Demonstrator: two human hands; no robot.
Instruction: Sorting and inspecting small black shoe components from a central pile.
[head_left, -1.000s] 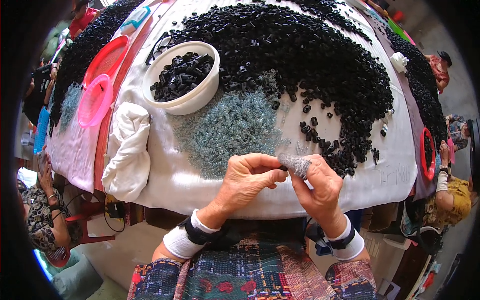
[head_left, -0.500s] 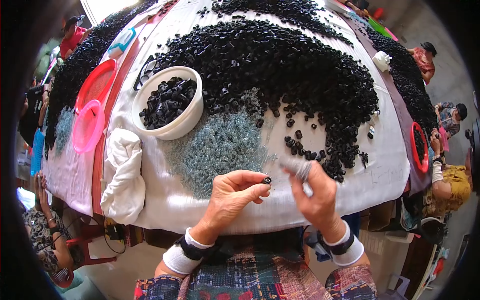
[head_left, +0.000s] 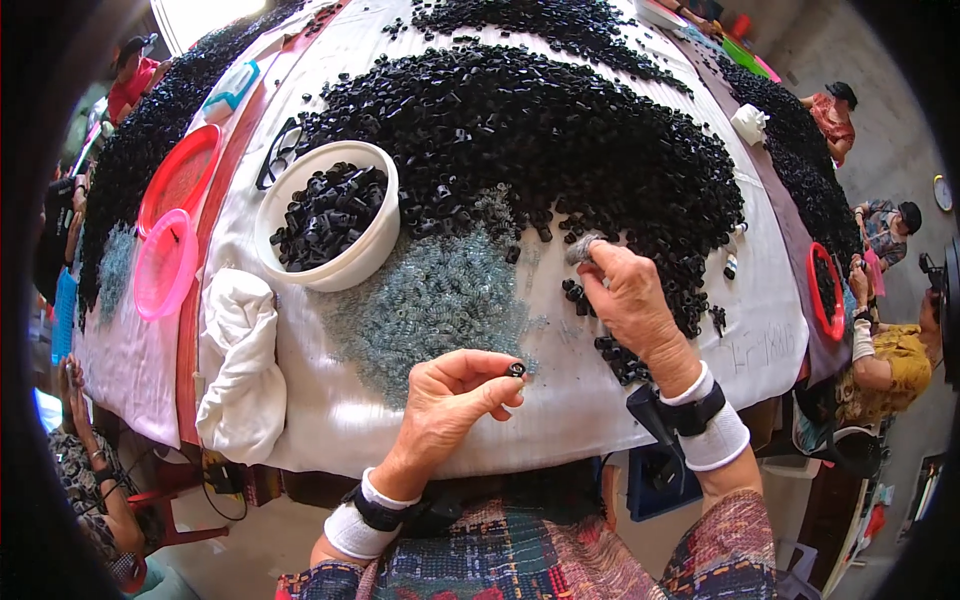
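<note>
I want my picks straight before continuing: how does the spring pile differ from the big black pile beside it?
The spring pile is pale blue-grey; the black pile is dark. The black pile spreads far wider than the spring pile. The spring pile shows thin coils, the black pile chunky pieces. Both lie loose on the white cloth.
</note>
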